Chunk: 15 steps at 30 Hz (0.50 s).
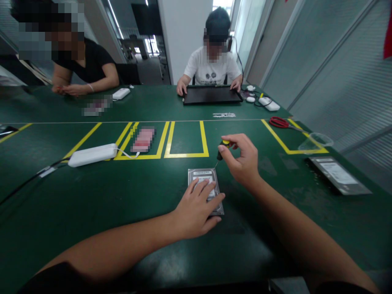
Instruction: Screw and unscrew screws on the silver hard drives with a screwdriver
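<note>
A silver hard drive [201,173] with a white label lies on the green table in front of me. My left hand [199,208] rests over its lower part with the fingers spread, covering much of the label. My right hand [243,159] pinches a small screwdriver [219,154] with a black and yellow handle. The thin shaft points down to the drive's far right corner. Whether the tip touches a screw there is too small to tell.
A second drive-like metal unit [339,175] lies at right, near red-handled scissors [280,121] and a clear plastic piece [315,141]. A white power bank [93,155] with cables lies left, beside a phone [143,140]. Across the table, a person holds a black panel [212,95]; another sits left.
</note>
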Available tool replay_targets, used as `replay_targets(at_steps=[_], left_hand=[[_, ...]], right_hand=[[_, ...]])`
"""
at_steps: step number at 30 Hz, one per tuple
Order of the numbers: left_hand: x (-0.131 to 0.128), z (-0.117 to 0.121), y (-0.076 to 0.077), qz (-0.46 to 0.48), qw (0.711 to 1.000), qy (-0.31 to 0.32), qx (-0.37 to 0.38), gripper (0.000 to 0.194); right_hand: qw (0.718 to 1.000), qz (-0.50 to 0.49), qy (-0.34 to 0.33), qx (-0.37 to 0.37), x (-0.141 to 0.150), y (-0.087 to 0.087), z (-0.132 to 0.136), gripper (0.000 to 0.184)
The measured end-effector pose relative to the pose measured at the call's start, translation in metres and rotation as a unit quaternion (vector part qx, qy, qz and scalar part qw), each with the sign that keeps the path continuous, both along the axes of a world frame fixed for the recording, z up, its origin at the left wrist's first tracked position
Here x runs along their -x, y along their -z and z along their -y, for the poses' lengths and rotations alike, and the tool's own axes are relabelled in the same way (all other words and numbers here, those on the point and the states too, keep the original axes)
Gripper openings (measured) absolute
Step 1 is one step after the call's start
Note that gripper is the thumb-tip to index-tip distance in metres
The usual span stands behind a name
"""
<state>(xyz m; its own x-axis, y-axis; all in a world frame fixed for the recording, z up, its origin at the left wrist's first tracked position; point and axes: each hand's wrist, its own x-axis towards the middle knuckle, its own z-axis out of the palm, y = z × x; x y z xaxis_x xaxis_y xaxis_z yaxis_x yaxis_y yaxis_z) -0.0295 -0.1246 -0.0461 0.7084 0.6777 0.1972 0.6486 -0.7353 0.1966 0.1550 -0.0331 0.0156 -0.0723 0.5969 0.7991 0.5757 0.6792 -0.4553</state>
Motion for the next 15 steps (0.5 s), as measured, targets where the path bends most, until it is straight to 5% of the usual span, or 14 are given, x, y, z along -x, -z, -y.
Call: replay_targets(at_steps=[15], left_hand=[[0.0002, 0.0002, -0.0018, -0.003, 1.000, 0.005, -0.001, 0.062]], right_hand=[[1.000, -0.004, -0.005, 0.013, -0.0025, 0.0021, -0.0020, 0.020]])
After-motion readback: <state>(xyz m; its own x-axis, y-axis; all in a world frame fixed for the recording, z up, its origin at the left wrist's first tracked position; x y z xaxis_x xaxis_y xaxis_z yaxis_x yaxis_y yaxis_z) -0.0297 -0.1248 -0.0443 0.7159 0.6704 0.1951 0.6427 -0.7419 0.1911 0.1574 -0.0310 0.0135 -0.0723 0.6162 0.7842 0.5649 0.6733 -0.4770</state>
